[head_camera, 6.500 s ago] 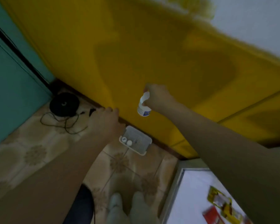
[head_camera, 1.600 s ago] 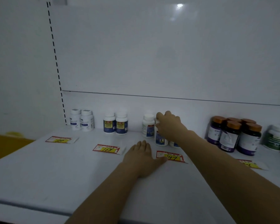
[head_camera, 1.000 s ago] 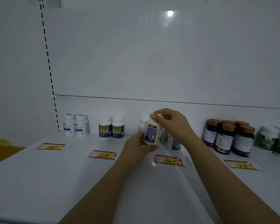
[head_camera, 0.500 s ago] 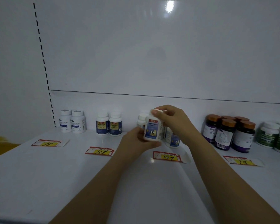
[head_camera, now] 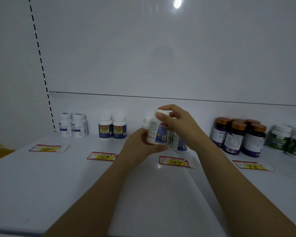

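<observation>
A white pill bottle (head_camera: pixel 156 134) with a blue and red label is held upright just above the white shelf (head_camera: pixel 41 185), in front of the back wall. My left hand (head_camera: pixel 140 147) cups its base and lower side. My right hand (head_camera: pixel 179 124) grips its cap and upper part from the right. More bottles of the same kind (head_camera: pixel 179 144) stand on the shelf just behind it, partly hidden by my hands. A price tag reading 147 (head_camera: pixel 175 161) lies on the shelf below the held bottle.
Two white bottles (head_camera: pixel 73 124) and two blue-labelled bottles (head_camera: pixel 112 127) stand at the back left. Dark purple bottles with orange caps (head_camera: pixel 237 135) and green-labelled white bottles (head_camera: pixel 289 141) stand at the right. Price tags 168 (head_camera: pixel 102 156) and 78 (head_camera: pixel 251 165) lie nearby.
My right hand took a bottle from the row and lifted it off the shelf. My left hand rose from the shelf and came under it. In the last half second the bottle barely moved.
</observation>
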`<state>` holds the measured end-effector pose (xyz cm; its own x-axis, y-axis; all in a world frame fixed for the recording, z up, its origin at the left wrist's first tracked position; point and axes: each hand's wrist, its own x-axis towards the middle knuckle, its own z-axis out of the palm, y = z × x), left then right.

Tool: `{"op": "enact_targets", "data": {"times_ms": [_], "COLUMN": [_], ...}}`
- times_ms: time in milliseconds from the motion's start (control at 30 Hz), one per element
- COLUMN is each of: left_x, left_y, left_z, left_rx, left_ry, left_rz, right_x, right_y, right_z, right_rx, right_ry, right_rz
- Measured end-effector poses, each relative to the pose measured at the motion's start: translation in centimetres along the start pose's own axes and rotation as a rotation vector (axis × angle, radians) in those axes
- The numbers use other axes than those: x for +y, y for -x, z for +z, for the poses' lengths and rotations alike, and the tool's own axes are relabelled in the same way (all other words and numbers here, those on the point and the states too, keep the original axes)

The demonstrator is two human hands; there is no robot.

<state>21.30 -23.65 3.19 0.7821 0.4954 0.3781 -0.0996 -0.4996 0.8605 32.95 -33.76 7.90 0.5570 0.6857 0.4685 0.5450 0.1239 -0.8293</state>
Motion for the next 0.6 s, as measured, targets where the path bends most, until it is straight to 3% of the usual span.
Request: {"op": "enact_targets", "data": {"times_ms": [167,300,433,600], "left_x": [0.26,0.15,0.2,0.93], "left_y": [0.19,0.15,0.18,0.48], "left_z": [-0.16,-0.1,0.02,-0.08], "left_rx": [-0.081,0.009,0.078,-0.078], "left_ry": [0.083,0.041,-0.079,0.079], "left_rz": [-0.036,-0.015,0.002,-0.035], "right_x": [0.09,-0.1,-0.03,0.36], "right_y": [0.01,0.17,0.29,0.3], "right_z": [-0.59,-0.34,0.19,-0.8], "right_rx": [-0.044,-0.115,-0.065,-0.062], "right_ry": [-0.067,-0.161,-0.06,-0.144], "right_rz": [0.036,0.059,0.037,0.056]}}
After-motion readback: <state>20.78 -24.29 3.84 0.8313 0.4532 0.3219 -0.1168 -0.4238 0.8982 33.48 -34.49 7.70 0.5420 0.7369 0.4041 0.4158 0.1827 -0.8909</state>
